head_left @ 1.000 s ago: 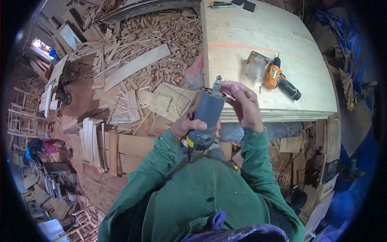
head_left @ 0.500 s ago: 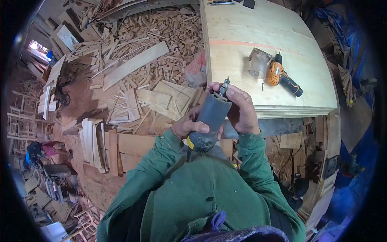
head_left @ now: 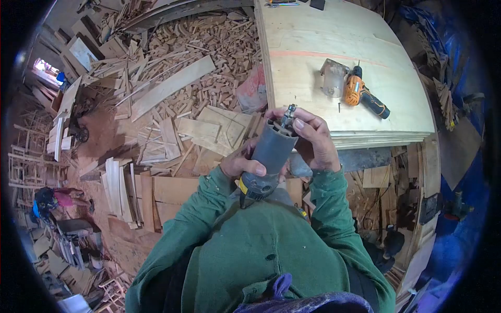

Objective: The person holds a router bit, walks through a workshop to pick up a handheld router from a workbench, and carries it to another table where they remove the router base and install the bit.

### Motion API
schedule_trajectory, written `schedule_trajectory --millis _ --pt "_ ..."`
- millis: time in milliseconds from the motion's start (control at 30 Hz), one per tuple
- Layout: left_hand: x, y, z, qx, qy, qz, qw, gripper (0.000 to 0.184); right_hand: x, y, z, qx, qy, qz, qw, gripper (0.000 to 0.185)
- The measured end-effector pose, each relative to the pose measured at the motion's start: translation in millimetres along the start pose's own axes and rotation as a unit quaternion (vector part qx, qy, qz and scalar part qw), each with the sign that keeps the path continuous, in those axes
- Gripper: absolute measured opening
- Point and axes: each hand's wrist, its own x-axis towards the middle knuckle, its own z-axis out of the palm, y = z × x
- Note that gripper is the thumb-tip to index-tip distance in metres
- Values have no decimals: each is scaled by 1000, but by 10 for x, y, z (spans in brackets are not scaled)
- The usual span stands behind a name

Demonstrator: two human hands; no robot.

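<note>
A dark grey trim router motor [head_left: 273, 148] is tilted in front of my chest, its collet [head_left: 288, 116] pointing up and away. My left hand [head_left: 243, 163] is wrapped round the lower part of its body, thumb across the front. At the top end, my right hand [head_left: 315, 136] has its thumb and fingers closed about the collet; the hand partly hides that end. A clear router base [head_left: 334, 78] rests on the plywood stack [head_left: 297, 78] ahead. Beside it lies an orange and black cordless drill [head_left: 356, 93], with a small screw [head_left: 339, 107] nearby.
Wood offcuts [head_left: 209, 47] are heaped at the far left, with long boards [head_left: 175, 86] on top. Upright planks [head_left: 119, 190] stand left of me. Another person [head_left: 57, 201] is at the lower left. A blue tarp [head_left: 459, 219] hangs along the right side.
My right fingers have shifted slightly at the collet, and the router's top end shows a little more openly. The view has moved slightly. The left hand keeps its hold.
</note>
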Motion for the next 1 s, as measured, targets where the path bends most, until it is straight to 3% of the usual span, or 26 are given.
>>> schedule_trajectory --millis 133,267,367,467,867,1000 --pt "7 -15 -44 -9 -25 0 1000 81 24 13 100 21 39 -67 997 39" --pt "-33 -24 -19 -25 -20 -11 999 80 49 -19 80 -52 41 -72 995 36" --pt "-53 57 100 18 -16 -11 1000 64 45 -32 79 -72 35 -63 995 33" --pt "-48 -89 -77 -28 -24 -15 999 80 52 -28 96 -60 42 -60 996 30" --pt "-49 -79 -56 -28 -32 -31 999 82 46 -34 121 -37 62 -69 995 27" --pt "-39 -12 60 7 -26 -17 999 68 65 -42 125 -34 70 -78 994 27"
